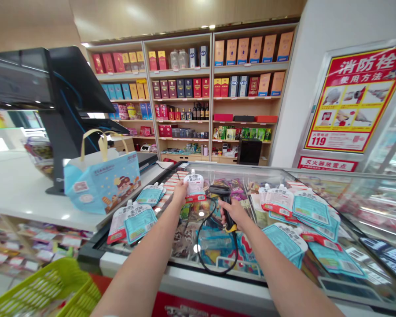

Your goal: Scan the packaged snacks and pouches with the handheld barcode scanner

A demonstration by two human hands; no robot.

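My left hand point(180, 193) is closed on the edge of a white and red spouted drink pouch point(195, 186), held upright over the glass top of a chest freezer point(218, 164). In my right hand point(235, 212) is a black handheld barcode scanner point(219, 190), its head towards the pouch and a little to its right. A black cable point(199, 253) loops down from the scanner onto the glass. Left of my left arm lie several blue pouches point(141, 221) and a white and red one point(116, 223). A larger pile of blue pouches point(312, 207) spreads out right of my right arm.
A blue paper shopping bag point(102, 182) stands on the white counter point(16, 185) at left, beside a black checkout screen point(20, 81). A green basket point(46, 284) is at lower left. Shelves of boxed bottles point(181, 88) line the back wall. A phone-like dark object point(346, 288) lies at lower right.
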